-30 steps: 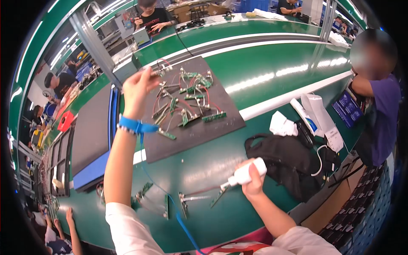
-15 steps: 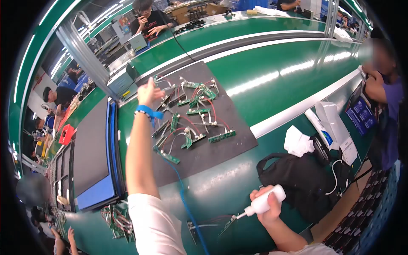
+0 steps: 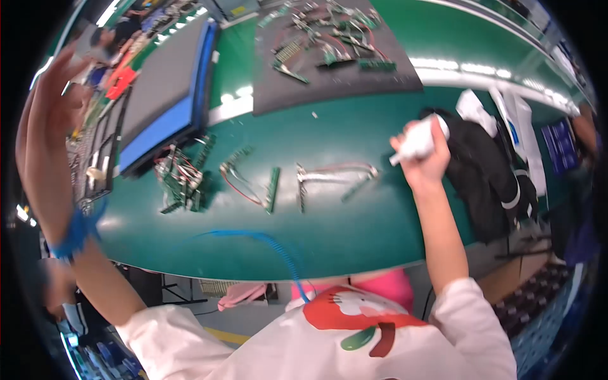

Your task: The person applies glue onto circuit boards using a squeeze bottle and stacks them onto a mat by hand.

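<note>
My right hand point(image 3: 425, 158) is wrapped round a white squeeze bottle point(image 3: 418, 140), held tilted above the table with its nozzle pointing down and left. My left hand point(image 3: 54, 120) is raised at the far left, blurred, its fingers stretched out and holding nothing visible. A blue wrist strap point(image 3: 79, 235) circles that wrist. Between my hands, a wired pair of circuit boards point(image 3: 301, 187) lies on the green table, beside another wired pair point(image 3: 272, 190). A tangled heap of wired boards point(image 3: 183, 177) lies further left, nearer my left hand.
A dark mat point(image 3: 329, 85) at the back carries several wired boards. Blue-edged dark panels point(image 3: 161, 107) stand at the left. On the right are a black bag point(image 3: 481, 183) and white papers point(image 3: 475, 113). A coiled blue cord point(image 3: 272, 244) crosses the table's front edge.
My left hand has left the boards on the mat and swung to the far left. The bottle's nozzle has come away from the board near it. The view has tilted downward.
</note>
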Demonstrator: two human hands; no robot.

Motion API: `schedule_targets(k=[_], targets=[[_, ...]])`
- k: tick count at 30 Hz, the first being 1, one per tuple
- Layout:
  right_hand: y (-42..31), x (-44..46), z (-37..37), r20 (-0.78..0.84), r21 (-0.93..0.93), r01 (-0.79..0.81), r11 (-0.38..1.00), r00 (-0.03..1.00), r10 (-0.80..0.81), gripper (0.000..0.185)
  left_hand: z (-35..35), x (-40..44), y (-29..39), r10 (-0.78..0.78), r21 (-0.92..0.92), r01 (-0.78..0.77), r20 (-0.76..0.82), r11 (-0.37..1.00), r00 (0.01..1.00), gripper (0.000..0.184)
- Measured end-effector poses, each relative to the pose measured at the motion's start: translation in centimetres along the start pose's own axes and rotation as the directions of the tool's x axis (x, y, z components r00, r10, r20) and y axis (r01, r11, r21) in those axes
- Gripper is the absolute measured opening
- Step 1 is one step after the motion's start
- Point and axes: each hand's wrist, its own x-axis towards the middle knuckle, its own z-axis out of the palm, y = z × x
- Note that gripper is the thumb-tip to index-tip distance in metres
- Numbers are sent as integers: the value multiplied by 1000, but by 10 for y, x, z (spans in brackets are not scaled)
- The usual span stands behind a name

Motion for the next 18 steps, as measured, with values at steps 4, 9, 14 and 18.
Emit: schedule_targets(k=[4,9,14,18], targets=[[5,2,0,-56,-42,-126,991,991,123,22,32,-107,18,-323,-72,362,314,929,893,17],[10,2,3,-43,-201,-75,977,997,68,31,125,-213,-31,-327,310,221,350,925,878,17],[7,3,1,-21,-203,-65,977,998,62,27,140,-214,-51,-469,195,459,10,867,883,19],[8,4,-2,-25,-213,-68,975,998,64,25,124,-174,-113,-116,353,104,11,930,993,20]])
